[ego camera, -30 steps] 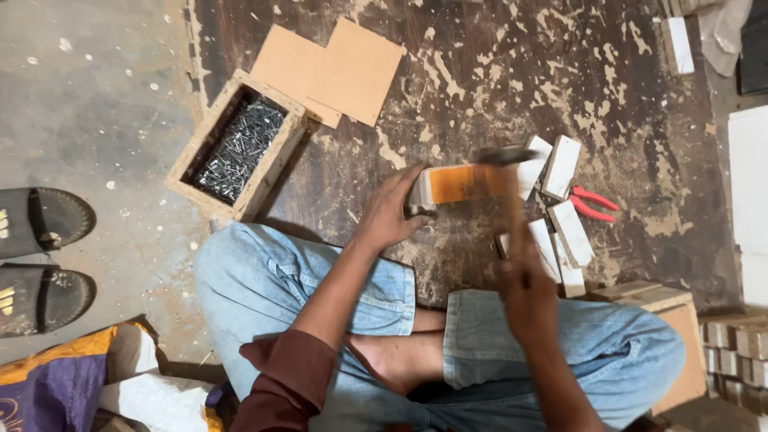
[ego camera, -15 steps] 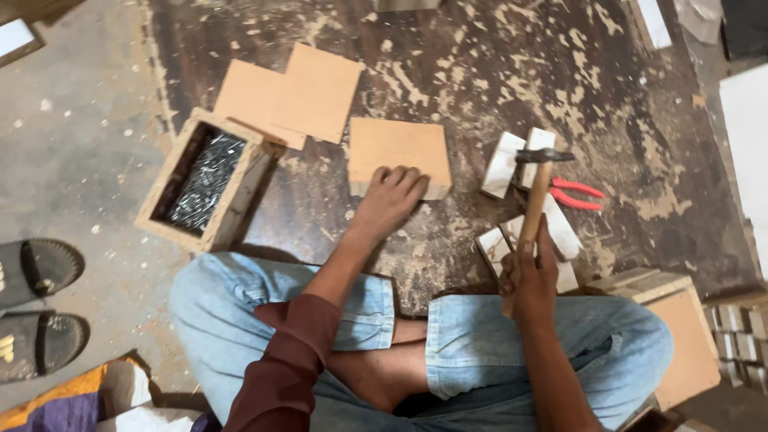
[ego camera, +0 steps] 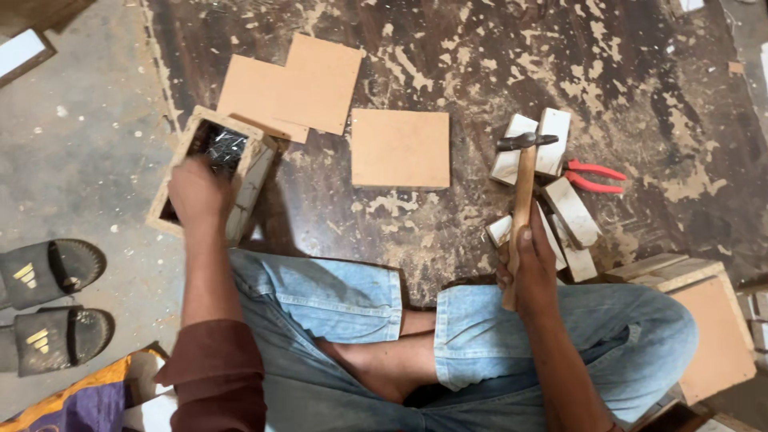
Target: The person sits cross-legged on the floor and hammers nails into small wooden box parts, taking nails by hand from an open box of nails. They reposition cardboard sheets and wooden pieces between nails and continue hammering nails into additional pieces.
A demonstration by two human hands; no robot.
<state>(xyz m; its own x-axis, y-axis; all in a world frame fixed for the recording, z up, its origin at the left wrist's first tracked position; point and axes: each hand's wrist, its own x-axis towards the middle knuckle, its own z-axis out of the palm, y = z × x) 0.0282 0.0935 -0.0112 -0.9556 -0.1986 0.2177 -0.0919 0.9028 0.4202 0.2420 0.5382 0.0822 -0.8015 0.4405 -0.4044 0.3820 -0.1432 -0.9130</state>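
I sit cross-legged on a worn dark floor. My right hand (ego camera: 530, 268) grips the wooden handle of a hammer (ego camera: 524, 172), its metal head pointing away from me above some white wood blocks (ego camera: 570, 210). My left hand (ego camera: 198, 190) reaches into a small wooden box (ego camera: 250, 178) filled with dark nails (ego camera: 226, 146); its fingers are hidden inside, so whether they hold nails cannot be seen. A square brown board (ego camera: 400, 148) lies flat on the floor between the two hands.
Two more brown boards (ego camera: 292, 86) overlap beyond the nail box. Red-handled pliers (ego camera: 596, 178) lie right of the blocks. A wooden box frame (ego camera: 704, 308) sits by my right knee. Black sandals (ego camera: 52, 308) rest at the left on grey concrete.
My left hand let go of the square board, which now lies flat, and moved left into the nail box. The hammer stays in my right hand, held upright.
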